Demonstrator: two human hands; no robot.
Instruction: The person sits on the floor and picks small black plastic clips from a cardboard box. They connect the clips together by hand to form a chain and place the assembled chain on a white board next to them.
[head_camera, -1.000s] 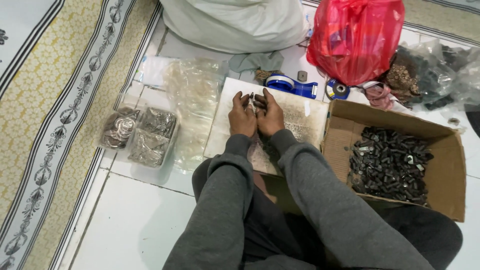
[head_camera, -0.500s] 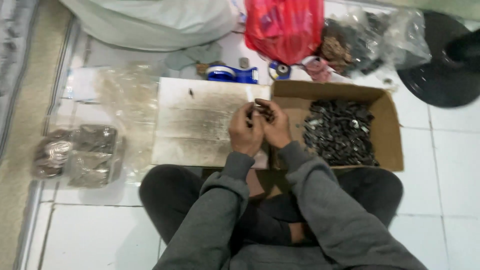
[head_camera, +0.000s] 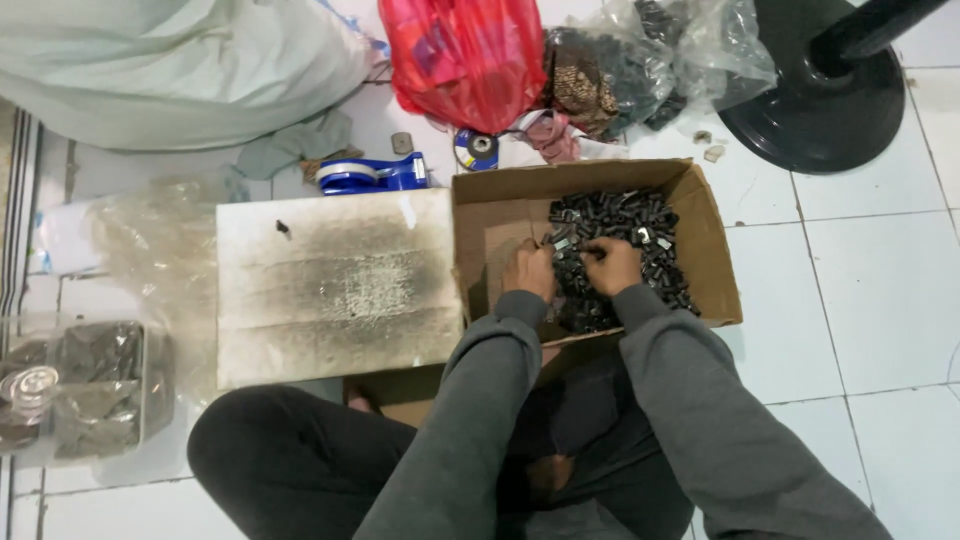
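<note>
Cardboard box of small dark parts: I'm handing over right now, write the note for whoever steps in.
Left hand: inside the cardboard box, fingers on the small dark parts; whether it grips one cannot be told.
Right hand: also in the pile, fingers curled among the parts, grip hidden.
Beside the box lies a smudged white board with one small dark piece on it.
Blue tape dispenser sits behind the board; clear bags of parts lie far left.
The box holds many loose parts.

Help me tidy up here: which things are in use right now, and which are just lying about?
In use: left hand, right hand, cardboard box, black parts.
Lying about: board, tape dispenser, red bag, fan base.
</note>
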